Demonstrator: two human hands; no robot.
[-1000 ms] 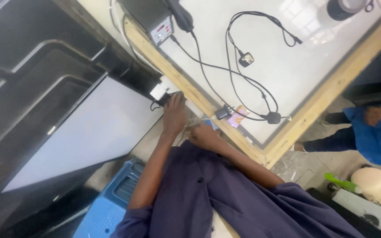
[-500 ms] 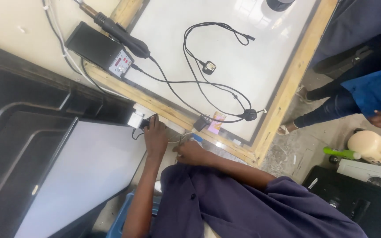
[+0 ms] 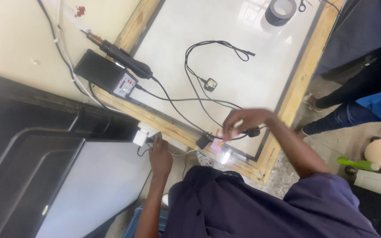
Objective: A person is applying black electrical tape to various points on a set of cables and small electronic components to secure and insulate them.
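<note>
Cable (image 3: pixel 199 99), one black run, loops over the white panel (image 3: pixel 225 26); right hand (image 3: pixel 243 123) hovers over it near the wooden frame edge (image 3: pixel 287 101), fingers curled, blurred, grip indeterminate; left hand (image 3: pixel 159 154) touches one white plug block (image 3: pixel 141 135); one tape roll (image 3: pixel 280 11) sits well apart.

Tape roll (image 3: pixel 280 11) and plug (image 3: pixel 210 83) lie on table (image 3: pixel 199 22)

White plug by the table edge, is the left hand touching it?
Touching. The head view shows the left hand's fingertips meeting the white plug, no gap showing between them.
</note>
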